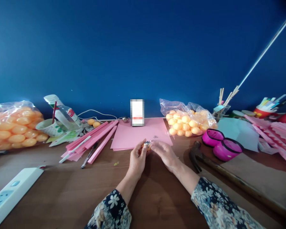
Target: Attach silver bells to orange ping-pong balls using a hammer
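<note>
Just in front of the pink paper sheets point(143, 135), my left hand point(137, 160) is closed around a small orange ball point(148, 148). A shiny silver piece point(146, 143) shows at the top of the ball, between my fingers. My right hand point(166, 156) meets the ball from the right, thumb and fingertips drawn together against it. Whether those fingertips also pinch something small cannot be made out. On the paper beyond lie tiny silver bits point(155, 136). A phone point(137, 113) with a blurred screen stands upright at the back of the sheets.
Bags of orange balls stand left point(19, 127) and right point(188, 122). Pink strips point(95, 136) and a pen point(89, 156) lie left, near a power strip point(16, 190). To the right are a hammer point(219, 170), magenta rings point(227, 149) and pale blue paper point(238, 132).
</note>
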{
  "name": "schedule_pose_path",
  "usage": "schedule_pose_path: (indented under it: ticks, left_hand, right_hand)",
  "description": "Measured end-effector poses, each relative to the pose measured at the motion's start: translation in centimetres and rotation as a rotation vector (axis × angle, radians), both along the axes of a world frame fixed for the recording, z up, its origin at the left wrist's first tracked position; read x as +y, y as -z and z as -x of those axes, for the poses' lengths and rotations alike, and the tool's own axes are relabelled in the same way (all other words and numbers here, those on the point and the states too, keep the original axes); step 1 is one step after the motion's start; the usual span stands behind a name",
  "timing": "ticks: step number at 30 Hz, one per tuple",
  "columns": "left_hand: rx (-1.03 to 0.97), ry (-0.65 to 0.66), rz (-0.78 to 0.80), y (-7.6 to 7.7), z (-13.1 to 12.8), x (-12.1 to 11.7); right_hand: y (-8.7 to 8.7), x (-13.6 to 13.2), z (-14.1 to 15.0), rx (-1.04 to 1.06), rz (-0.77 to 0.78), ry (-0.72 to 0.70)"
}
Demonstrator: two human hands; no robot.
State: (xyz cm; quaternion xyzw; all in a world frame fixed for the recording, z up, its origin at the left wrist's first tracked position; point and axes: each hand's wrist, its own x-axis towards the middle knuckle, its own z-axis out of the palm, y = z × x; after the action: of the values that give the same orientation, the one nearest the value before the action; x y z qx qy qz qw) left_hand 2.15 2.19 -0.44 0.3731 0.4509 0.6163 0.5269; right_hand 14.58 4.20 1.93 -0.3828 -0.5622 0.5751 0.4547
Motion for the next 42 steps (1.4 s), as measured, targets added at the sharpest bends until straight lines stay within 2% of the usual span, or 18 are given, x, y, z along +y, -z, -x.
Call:
schedule_pose_path:
  ticks: [9, 27, 42]
  left_hand:
    - [0.000, 0.000, -0.004, -0.17, -0.07, -0.08]
    - [0.045, -0.016, -0.003, 0.04, -0.08, 0.07]
    - [0.169, -0.020, -0.033, 0.61, 0.32, 0.27]
  right_hand:
    - [0.19, 0.09, -0.08, -0.008, -0.002, 0.035]
    - [0.06, 0.06, -0.16, 0.004, 0.062, -0.008]
    - [-0.26, -0.03, -0.20, -0.005, 0.147, -0.018]
